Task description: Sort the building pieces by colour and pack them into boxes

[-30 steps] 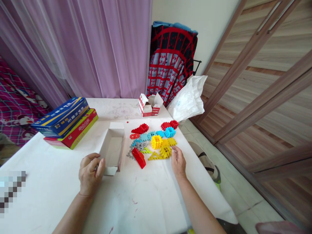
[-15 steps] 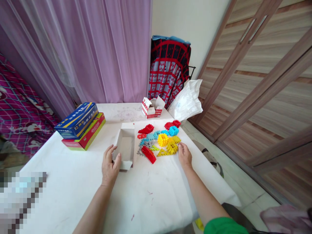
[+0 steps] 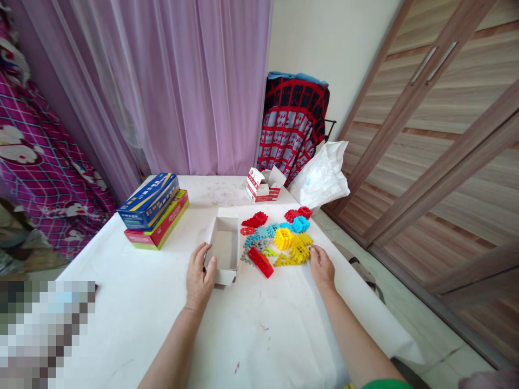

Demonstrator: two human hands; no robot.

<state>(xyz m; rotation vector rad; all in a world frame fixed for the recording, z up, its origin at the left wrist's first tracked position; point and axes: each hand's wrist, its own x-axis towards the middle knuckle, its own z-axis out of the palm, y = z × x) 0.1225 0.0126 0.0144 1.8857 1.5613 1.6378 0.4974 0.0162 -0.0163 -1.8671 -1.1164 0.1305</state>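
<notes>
My left hand [image 3: 200,276] grips the near left corner of an open white cardboard box [image 3: 222,275], thumb apart from the other fingers. No pieces show inside the box. My right hand [image 3: 323,268] is at the right edge of the pile, its curled fingertips against or just beside a dark yellow cube of toothed plastic pieces [image 3: 299,251]; whatever they pinch is hidden. A brighter yellow cube [image 3: 283,239], a blue cube [image 3: 300,224], flat blue pieces [image 3: 262,232], a red bar-shaped piece [image 3: 260,262] and red toothed pieces [image 3: 256,220] lie between the hands.
Left of the box, a blue box [image 3: 150,202] is stacked on a red and green box [image 3: 168,220]. An opened red and white carton [image 3: 265,186] stands at the table's [image 3: 162,302] far edge, by a white plastic bag [image 3: 322,173]. Wooden cupboards [image 3: 441,135] stand at right.
The whole view has shifted, so everything appears farther right and slightly lower. Both hands keep nearly the same places by the box and the yellow pieces.
</notes>
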